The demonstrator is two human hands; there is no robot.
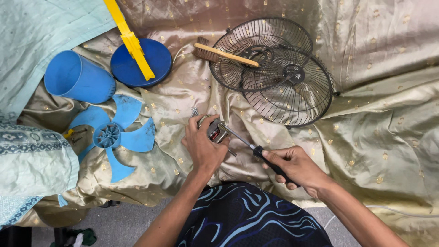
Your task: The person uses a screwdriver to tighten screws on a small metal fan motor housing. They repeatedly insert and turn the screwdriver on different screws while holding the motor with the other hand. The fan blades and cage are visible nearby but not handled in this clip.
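My left hand (pixel 202 145) grips a small metal fan motor (pixel 216 131) on the gold cloth. My right hand (pixel 297 165) holds a black-handled screwdriver (pixel 263 153) whose shaft points up-left, with its tip at the motor. A blue fan blade (pixel 114 136) lies to the left of my left hand. Two black wire fan guards (pixel 274 68) lie overlapping at the upper right, and a wooden brush (pixel 219 55) rests across the rim of one.
A blue cylinder housing (pixel 77 77) and a blue round base (pixel 141 61) with a yellow bar (pixel 130 39) sit at the upper left. Patterned pale-green fabric (pixel 32 155) lies at the left. Small screws (pixel 195 111) lie near the motor. My lap in dark patterned cloth (pixel 251 219) is below.
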